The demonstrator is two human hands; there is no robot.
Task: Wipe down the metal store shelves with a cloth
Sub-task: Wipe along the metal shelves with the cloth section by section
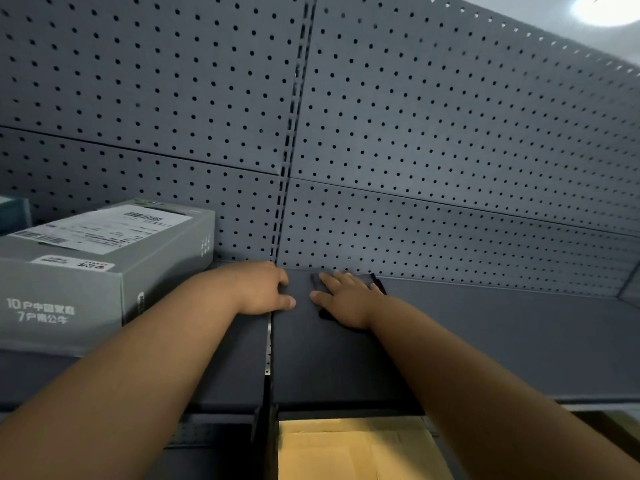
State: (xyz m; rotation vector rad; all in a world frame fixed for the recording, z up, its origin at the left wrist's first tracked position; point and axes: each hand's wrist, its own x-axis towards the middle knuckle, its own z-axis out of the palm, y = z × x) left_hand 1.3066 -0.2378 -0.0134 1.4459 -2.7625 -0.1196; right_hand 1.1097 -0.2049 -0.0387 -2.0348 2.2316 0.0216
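Fingers (328, 277) of the right hand (346, 301) lie straight, pressing a dark, flat cloth (373, 280) onto the grey shelf (485, 323).

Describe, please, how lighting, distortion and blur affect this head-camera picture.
Head view: a ceiling light blows out the top-right corner; wide-angle distortion bends the pegboard seams; the dark cloth under the right hand barely separates from the dim shelf; the label print on the grey box is soft.
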